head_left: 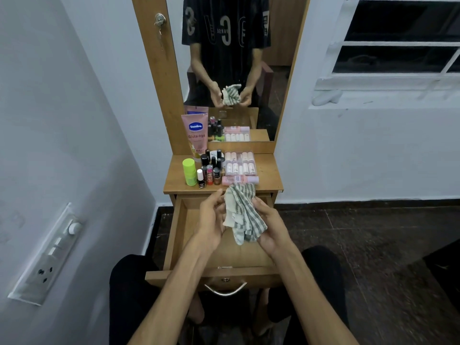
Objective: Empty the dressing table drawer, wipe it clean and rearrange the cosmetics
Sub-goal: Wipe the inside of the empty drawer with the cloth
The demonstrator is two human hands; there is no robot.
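1. Both hands hold a striped cloth (242, 212) bunched above the open drawer (179, 232).
2. The left hand (211, 220) has its fingers curled against the cloth's left edge.
3. The right hand (270, 225) has its fingers curled round the cloth from beneath.
4. The cosmetics (211, 170) stand grouped on the tabletop (266, 175), beside a pink tube (196, 133) leaning on the mirror (236, 58).

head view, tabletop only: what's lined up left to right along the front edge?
Lime green bottle → white-capped nail polish → small pink-labelled bottle → brown-tinted bottle → pink tube lying on its side. The dark bottles clustered behind them overlap too much to order.
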